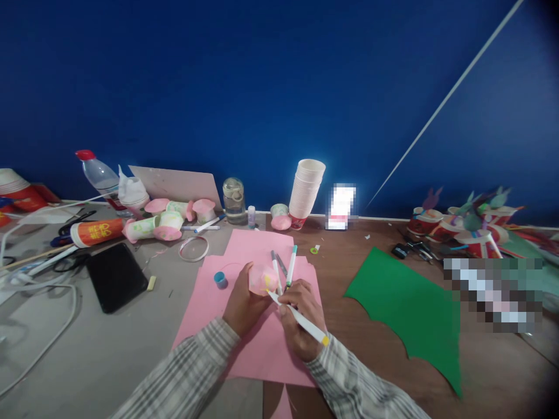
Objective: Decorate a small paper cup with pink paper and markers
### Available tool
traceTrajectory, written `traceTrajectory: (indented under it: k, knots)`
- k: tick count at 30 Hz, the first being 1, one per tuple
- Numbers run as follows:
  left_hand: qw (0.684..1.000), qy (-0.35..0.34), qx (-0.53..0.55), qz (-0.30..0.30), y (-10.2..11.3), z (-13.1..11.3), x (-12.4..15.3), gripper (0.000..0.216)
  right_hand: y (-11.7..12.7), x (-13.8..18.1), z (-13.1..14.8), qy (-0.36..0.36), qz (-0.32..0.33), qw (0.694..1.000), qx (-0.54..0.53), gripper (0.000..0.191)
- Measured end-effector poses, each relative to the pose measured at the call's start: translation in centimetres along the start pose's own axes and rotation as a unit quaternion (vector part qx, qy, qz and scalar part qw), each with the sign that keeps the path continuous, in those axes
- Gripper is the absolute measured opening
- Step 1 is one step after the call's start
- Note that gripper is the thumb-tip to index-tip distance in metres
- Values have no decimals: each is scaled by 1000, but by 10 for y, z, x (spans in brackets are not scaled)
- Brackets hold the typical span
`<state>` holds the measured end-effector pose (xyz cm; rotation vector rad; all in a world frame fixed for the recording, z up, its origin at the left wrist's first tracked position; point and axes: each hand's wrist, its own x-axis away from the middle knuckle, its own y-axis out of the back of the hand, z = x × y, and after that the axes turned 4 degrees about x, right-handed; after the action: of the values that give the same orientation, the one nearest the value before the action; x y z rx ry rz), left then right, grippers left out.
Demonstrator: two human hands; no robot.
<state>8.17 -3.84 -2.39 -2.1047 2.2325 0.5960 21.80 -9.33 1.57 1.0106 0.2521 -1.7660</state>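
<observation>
My left hand [243,304] is closed around a small pink paper-covered piece [261,279], which carries yellow marks on the side facing me. A white marker with a yellow end [310,327] is gripped in my right hand [302,319], its tip at the pink piece. Both hands are over pink paper sheets [209,326]. Just beyond my right hand lie a green-tipped marker [292,265] and a grey marker [282,265]. To the left of my left hand stands a small blue cap or pot [220,280].
Green paper with a scalloped edge [406,308] lies to the right. At the back are a leaning stack of paper cups [307,189], a glass jar [234,201] and several pink-and-green decorated cups [168,226]. Left are a black phone-like slab [117,278] and white cables [65,326].
</observation>
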Motion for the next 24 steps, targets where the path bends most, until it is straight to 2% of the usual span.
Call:
traceTrajectory:
  k: [9, 19, 24]
  knots:
    - [999, -24, -32, -10, 0, -1, -1, 78, 0, 2, -1, -11, -4, 1000, -13, 11]
    - [998, -42, -55, 4, 2, 0, -1, 77, 0, 0, 2, -4, 21, 1000, -2, 10]
    - [998, -40, -57, 0, 1, -2, -2, 76, 0, 1, 2, -1, 0, 1000, -23, 12]
